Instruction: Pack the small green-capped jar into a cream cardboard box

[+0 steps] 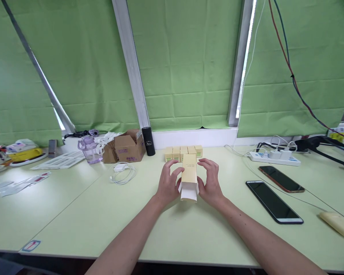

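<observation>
A small pale yellow cardboard box [189,170] lies in front of me, its near end unfolded with white inner flaps showing. A long flap [188,194] sticks out toward me. On the box's left side is my left hand [169,182], with thumb and index finger at the side flap and the box edge. My right hand [210,182] holds the other side, its thumb by the right flap and its other fingers curved above. Just behind stands a row of several similar yellow boxes [176,153], partly hidden by the one between my hands.
On the right lie two phones [275,202], a cream rounded object [338,224] and a white power strip [275,157] with cables. To the left are a coiled white charger cable [123,173], a brown carton [129,147], a black cylinder [148,141] and a purple bottle [90,149].
</observation>
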{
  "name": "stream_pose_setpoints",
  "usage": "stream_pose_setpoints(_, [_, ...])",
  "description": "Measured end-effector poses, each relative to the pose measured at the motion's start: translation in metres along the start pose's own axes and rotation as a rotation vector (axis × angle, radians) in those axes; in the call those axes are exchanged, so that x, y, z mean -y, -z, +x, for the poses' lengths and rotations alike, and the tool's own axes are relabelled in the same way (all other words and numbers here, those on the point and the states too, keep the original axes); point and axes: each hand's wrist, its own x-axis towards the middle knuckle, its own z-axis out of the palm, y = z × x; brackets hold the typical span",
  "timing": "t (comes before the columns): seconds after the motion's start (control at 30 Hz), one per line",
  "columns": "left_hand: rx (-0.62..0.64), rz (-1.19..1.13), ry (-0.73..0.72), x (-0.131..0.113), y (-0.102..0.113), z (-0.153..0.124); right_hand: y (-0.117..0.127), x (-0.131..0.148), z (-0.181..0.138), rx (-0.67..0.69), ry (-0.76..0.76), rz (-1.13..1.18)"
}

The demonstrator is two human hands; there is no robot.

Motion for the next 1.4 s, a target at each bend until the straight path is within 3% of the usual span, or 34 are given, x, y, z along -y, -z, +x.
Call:
stream_pose_setpoints(0.37, [-0.061, -0.301, 0.035, -0.009, 0.005, 0.010, -0.003, -0.006, -0.002, -0.016, -0.121, 0.016])
stream_pose_setpoints(0.53, [-0.142, -0.376, 0.265, -0.006, 0.001, 0.009, -0.003, -0.005, -0.003, 0.000, -0.130, 0.017])
stream_pose_setpoints(0.77, [-0.162, -0.782, 0.603, -0.001, -0.007, 0.008, -0.003, -0.003, -0.003, 0.025, -0.146, 0.056])
stream_pose_setpoints(1.0, [-0.224, -0.750, 0.639, -0.002, -0.007, 0.010, -0.003, 0.004, -0.002, 0.061, -0.123, 0.128])
stream_pose_setpoints(1.4, [-0.175, -0.739, 0.718, -0.005, -0.012, 0.010, -0.005, 0.006, -0.005, 0.192, -0.107, 0.312])
